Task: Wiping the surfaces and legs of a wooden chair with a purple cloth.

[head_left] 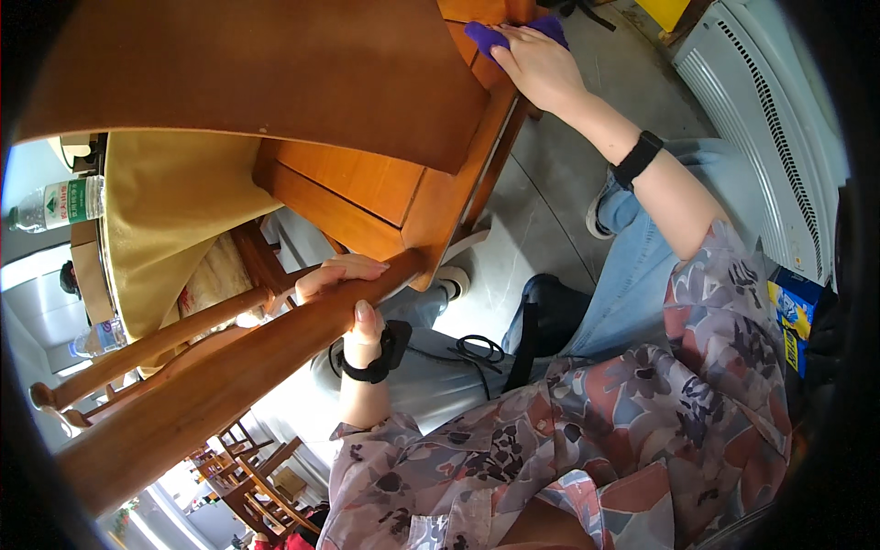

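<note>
My left hand [350, 295] is wrapped around a round wooden post [240, 357] of a wooden chair, close to where it meets the seat frame. At the upper right, my right hand [540, 62] presses a purple cloth [485, 38] against the edge of the chair's wooden seat [357, 182]. The cloth sticks out on both sides of the fingers. A broad curved wooden back panel [275, 69] crosses the top of the view and hides part of the seat. Black bands are on both wrists.
A table with a yellow cloth [165, 199] stands at the left, with a plastic bottle [58, 204] on it. Another wooden chair [165, 330] is beside it. A pale ribbed heater-like unit [763, 137] and a blue and yellow package [794, 309] are at the right.
</note>
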